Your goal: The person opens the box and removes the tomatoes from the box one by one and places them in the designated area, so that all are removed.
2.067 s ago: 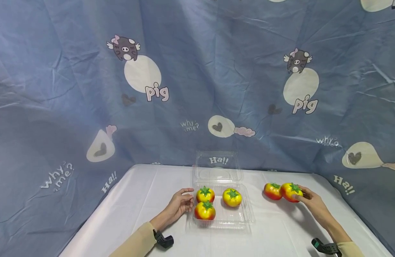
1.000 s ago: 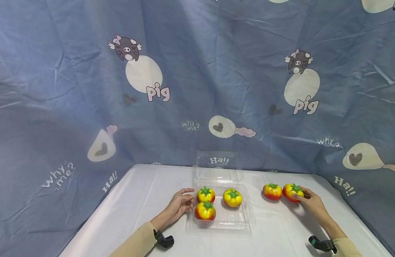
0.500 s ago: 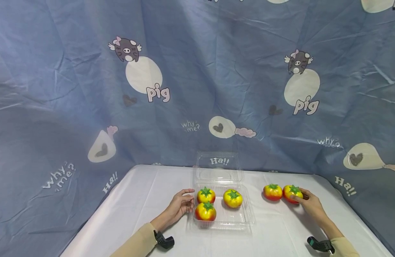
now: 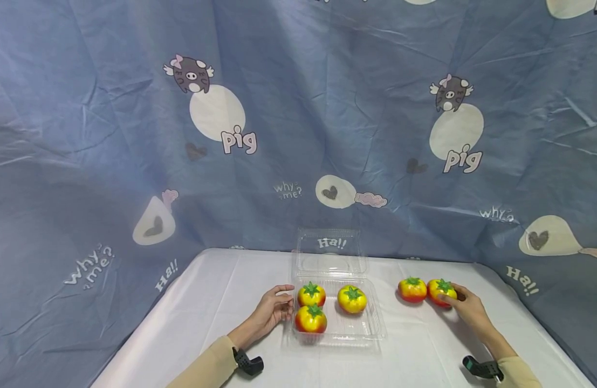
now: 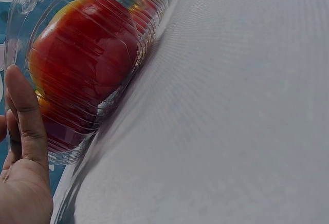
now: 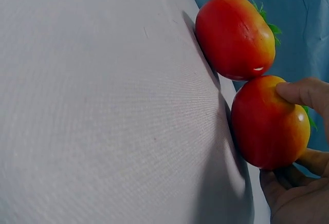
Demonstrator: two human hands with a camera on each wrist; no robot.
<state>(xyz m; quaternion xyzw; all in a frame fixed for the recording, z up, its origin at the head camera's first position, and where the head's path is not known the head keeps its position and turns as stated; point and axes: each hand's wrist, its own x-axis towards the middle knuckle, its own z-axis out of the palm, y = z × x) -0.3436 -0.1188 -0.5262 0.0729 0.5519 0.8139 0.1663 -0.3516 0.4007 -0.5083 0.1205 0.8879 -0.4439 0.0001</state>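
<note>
In the head view my right hand [image 4: 472, 310] holds a red-yellow tomato [image 4: 440, 291] with a green leafy top, thumb on one side and fingers on the other. The tomato sits on the white table against a second tomato [image 4: 412, 290]; the right wrist view shows the held tomato [image 6: 267, 126] touching its neighbour [image 6: 234, 36]. My left hand [image 4: 269, 312] rests against the left wall of a clear plastic clamshell box [image 4: 361, 328]. Along that wall, in the left wrist view, lie its fairly straight fingers [image 5: 28, 116]. Inside the box are three tomatoes, including one by itself [image 4: 351, 299] at the right.
The box's clear lid [image 4: 329, 250] stands raised at the back. A white cloth covers the table [image 4: 206, 302]. Behind it hangs a blue printed curtain [image 4: 279, 108]. Each wrist wears a black strapped device, such as the left one [image 4: 248, 364].
The right hand has lowered its tomato slightly onto the table beside the other one, which shifted a little. Over the last half second almost nothing moves. The left hand stays at the box.
</note>
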